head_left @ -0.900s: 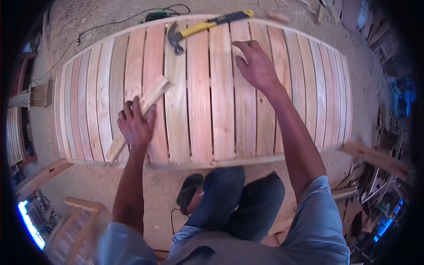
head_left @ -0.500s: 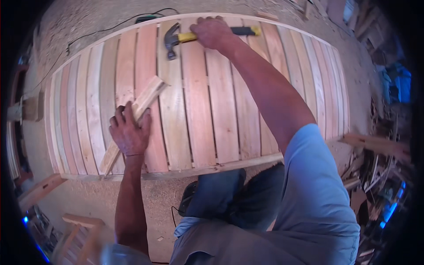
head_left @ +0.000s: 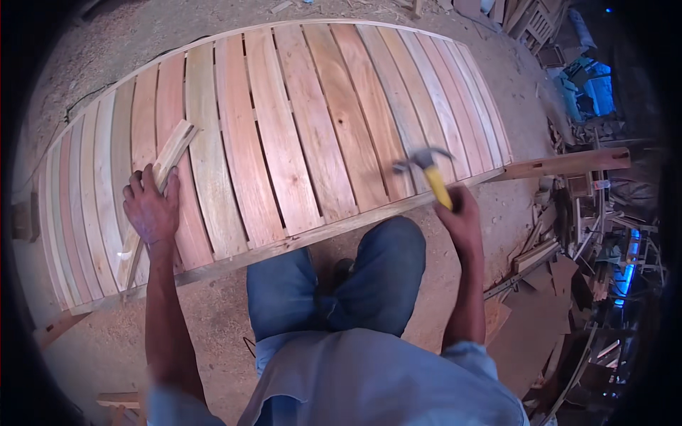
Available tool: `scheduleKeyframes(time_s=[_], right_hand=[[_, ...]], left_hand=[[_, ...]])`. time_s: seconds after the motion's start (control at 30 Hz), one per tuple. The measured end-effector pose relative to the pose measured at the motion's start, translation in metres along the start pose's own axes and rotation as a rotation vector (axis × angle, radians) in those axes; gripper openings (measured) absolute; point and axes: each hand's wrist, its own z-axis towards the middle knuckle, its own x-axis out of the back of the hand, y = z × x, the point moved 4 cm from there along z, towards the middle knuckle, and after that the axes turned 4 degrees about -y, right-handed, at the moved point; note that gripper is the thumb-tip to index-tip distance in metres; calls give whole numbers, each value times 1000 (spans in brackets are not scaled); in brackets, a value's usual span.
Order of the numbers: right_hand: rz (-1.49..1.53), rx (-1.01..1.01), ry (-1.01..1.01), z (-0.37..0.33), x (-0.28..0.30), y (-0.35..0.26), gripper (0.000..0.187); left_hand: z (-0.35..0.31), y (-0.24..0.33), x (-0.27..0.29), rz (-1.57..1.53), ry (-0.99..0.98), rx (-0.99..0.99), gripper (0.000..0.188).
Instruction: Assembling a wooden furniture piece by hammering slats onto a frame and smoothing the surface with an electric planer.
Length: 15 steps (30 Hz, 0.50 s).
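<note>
My left hand [head_left: 153, 206] is over a short pale wooden strip [head_left: 175, 148] that lies slantwise across the slats, its thumb on one side and its fingers on the other. The strip's lower end reaches the near edge of the slatted wooden panel [head_left: 305, 170]. In my right hand [head_left: 463, 221] is a claw hammer [head_left: 439, 186] with a yellow handle, gripped with the fingers wrapped around it. The hammer head, a little blurred, is raised by the panel's near right edge.
A wooden beam [head_left: 568, 163] juts out past the panel's right end. Scrap boards [head_left: 536, 255] and offcuts are heaped along the right side. My knees [head_left: 391, 273] are close to the panel's near edge. Sawdust covers the floor [head_left: 213, 334].
My right hand has brought the hammer from the panel's far edge to its near right side, now held head-up by the handle. The left hand stays on the strip. The view has swung right.
</note>
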Motion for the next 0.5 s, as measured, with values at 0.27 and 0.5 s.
scheduleKeyframes(time_s=[0.27,0.5], right_hand=[[407,-697,252,-213,-77,200,36],[401,-588,195,-313,-252,375,37]], left_hand=[[-6,0,6,55,79,-30,60],[-12,22,2,121,19,-26,59]])
